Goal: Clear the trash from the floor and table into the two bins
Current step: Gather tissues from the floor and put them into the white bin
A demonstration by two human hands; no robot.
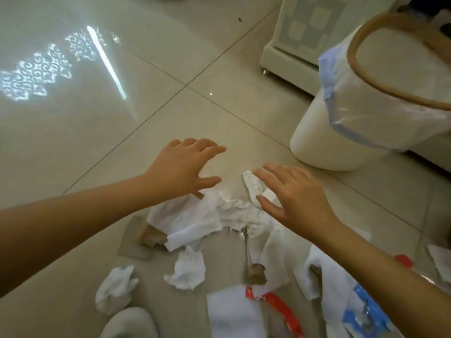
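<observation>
Both hands, left hand (181, 167) and right hand (296, 198), spread empty fingers over crumpled white tissue (219, 215).

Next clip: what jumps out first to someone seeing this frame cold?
Two bare hands, left hand and right hand, spread open over a heap of crumpled white paper tissues on the glossy beige tiled floor. At upper right stands a white round bin with a wooden rim and clear liner; red-and-white wrapper scraps lie nearest the camera.
</observation>
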